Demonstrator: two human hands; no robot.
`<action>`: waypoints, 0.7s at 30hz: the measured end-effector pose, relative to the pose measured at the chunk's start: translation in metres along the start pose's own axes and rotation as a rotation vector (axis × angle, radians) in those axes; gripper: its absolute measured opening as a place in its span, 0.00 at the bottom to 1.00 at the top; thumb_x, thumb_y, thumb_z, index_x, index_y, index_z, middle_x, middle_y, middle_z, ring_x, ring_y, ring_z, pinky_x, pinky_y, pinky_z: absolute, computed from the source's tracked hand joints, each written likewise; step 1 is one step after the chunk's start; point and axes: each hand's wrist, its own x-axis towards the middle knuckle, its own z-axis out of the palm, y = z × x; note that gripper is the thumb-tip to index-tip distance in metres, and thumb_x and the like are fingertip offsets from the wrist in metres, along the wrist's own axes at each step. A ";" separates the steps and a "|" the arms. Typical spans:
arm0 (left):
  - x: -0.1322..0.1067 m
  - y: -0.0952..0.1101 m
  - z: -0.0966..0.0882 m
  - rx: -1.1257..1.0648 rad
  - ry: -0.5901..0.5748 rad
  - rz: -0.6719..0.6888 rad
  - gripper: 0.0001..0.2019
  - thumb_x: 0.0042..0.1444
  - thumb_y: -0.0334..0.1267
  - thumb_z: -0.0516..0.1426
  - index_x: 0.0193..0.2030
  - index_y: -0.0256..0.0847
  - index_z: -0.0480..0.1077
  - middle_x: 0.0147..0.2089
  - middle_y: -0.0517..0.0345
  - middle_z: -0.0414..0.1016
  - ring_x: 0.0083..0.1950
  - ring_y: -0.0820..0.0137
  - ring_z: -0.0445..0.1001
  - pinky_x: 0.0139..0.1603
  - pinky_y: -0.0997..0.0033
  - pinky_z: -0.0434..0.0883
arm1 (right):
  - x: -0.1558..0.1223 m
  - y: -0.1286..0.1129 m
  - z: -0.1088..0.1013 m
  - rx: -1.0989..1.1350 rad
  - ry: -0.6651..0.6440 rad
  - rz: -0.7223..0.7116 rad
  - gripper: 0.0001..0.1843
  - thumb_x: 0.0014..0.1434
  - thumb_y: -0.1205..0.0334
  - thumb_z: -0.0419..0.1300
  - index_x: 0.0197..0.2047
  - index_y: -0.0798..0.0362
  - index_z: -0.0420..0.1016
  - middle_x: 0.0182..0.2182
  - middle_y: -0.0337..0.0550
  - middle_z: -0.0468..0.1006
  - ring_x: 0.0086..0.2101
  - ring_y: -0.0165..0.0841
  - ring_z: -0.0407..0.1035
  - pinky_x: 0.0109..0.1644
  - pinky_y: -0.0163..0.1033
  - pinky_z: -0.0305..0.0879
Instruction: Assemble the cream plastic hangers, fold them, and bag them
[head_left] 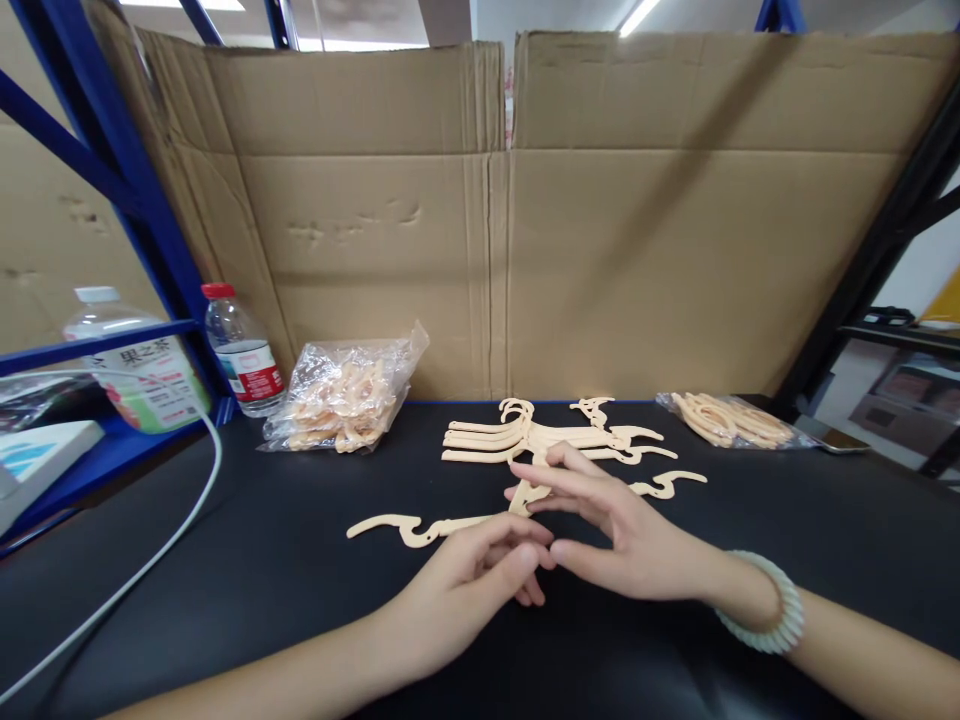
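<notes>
My left hand [480,575] and my right hand [611,525] meet at the middle of a black table [262,560], fingertips touching each other. The left hand's fingers curl loosely; the right hand's fingers stretch out toward the left, over a flat cream wavy piece [420,527] lying on the table. Whether either hand pinches that piece is hidden by the fingers. Just behind the hands lies a stack of cream curved pieces [551,438]. A pale bead bracelet [772,605] is on my right wrist.
A clear bag of cream parts [345,395] lies at the back left, another bag [731,420] at the back right. Two bottles [240,350] stand on the left by a blue rack [142,200]. A white cable [150,555] crosses the left side. Cardboard [600,220] walls the back.
</notes>
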 end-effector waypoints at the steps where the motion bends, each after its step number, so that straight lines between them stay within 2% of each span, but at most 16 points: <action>1: 0.000 -0.001 0.000 -0.053 0.010 -0.017 0.22 0.60 0.54 0.54 0.51 0.37 0.70 0.45 0.48 0.75 0.41 0.67 0.75 0.47 0.62 0.73 | -0.002 -0.002 0.001 -0.045 -0.012 -0.007 0.33 0.59 0.69 0.57 0.66 0.43 0.58 0.57 0.47 0.58 0.56 0.37 0.64 0.58 0.46 0.68; 4: 0.001 -0.004 -0.001 -0.196 0.056 -0.041 0.29 0.54 0.57 0.59 0.57 0.40 0.66 0.51 0.47 0.73 0.45 0.65 0.75 0.52 0.58 0.71 | -0.005 -0.004 -0.002 -0.224 -0.013 -0.008 0.38 0.59 0.68 0.58 0.70 0.43 0.50 0.62 0.49 0.57 0.63 0.45 0.52 0.64 0.55 0.57; 6: 0.001 -0.005 -0.002 -0.296 0.082 -0.043 0.30 0.53 0.55 0.61 0.59 0.43 0.65 0.54 0.46 0.71 0.44 0.65 0.76 0.52 0.56 0.71 | -0.005 -0.004 -0.003 -0.283 -0.042 -0.015 0.42 0.57 0.67 0.60 0.71 0.43 0.47 0.63 0.49 0.58 0.65 0.47 0.46 0.66 0.58 0.50; 9: 0.001 -0.004 -0.003 -0.402 0.136 -0.041 0.21 0.54 0.50 0.62 0.51 0.42 0.70 0.52 0.49 0.72 0.43 0.68 0.75 0.50 0.61 0.71 | -0.003 -0.006 -0.003 -0.226 -0.127 -0.073 0.43 0.56 0.68 0.60 0.71 0.45 0.47 0.63 0.50 0.59 0.63 0.45 0.51 0.66 0.55 0.50; 11: 0.002 -0.003 -0.003 -0.459 0.196 -0.070 0.15 0.54 0.46 0.64 0.44 0.40 0.73 0.47 0.52 0.74 0.41 0.71 0.74 0.48 0.66 0.71 | -0.001 -0.007 -0.002 -0.160 -0.183 -0.104 0.43 0.55 0.70 0.61 0.70 0.45 0.48 0.61 0.50 0.60 0.61 0.42 0.55 0.66 0.52 0.51; 13: 0.003 -0.002 -0.002 -0.510 0.244 -0.109 0.13 0.51 0.44 0.66 0.39 0.38 0.74 0.38 0.56 0.76 0.38 0.73 0.73 0.45 0.70 0.71 | 0.001 -0.009 -0.002 -0.108 -0.221 -0.113 0.42 0.55 0.71 0.61 0.69 0.45 0.51 0.60 0.49 0.62 0.60 0.40 0.58 0.65 0.50 0.52; 15: 0.003 -0.002 -0.002 -0.543 0.263 -0.130 0.13 0.49 0.44 0.67 0.35 0.37 0.74 0.31 0.59 0.75 0.34 0.74 0.73 0.41 0.73 0.71 | 0.002 -0.012 -0.005 -0.083 -0.231 -0.112 0.39 0.55 0.72 0.61 0.68 0.44 0.56 0.60 0.48 0.64 0.59 0.39 0.59 0.65 0.50 0.53; 17: 0.003 -0.001 -0.001 -0.549 0.260 -0.137 0.13 0.49 0.43 0.67 0.34 0.36 0.73 0.29 0.59 0.74 0.32 0.74 0.72 0.39 0.73 0.70 | 0.004 -0.015 -0.008 -0.080 -0.226 -0.106 0.34 0.57 0.70 0.60 0.65 0.44 0.61 0.59 0.47 0.66 0.59 0.39 0.59 0.65 0.50 0.52; 21: 0.003 0.003 -0.003 -0.490 0.288 -0.125 0.13 0.53 0.44 0.64 0.30 0.36 0.70 0.29 0.57 0.75 0.31 0.73 0.72 0.37 0.72 0.70 | 0.005 -0.011 -0.021 -0.120 -0.180 -0.053 0.15 0.64 0.64 0.57 0.53 0.46 0.75 0.55 0.45 0.72 0.57 0.40 0.63 0.63 0.50 0.56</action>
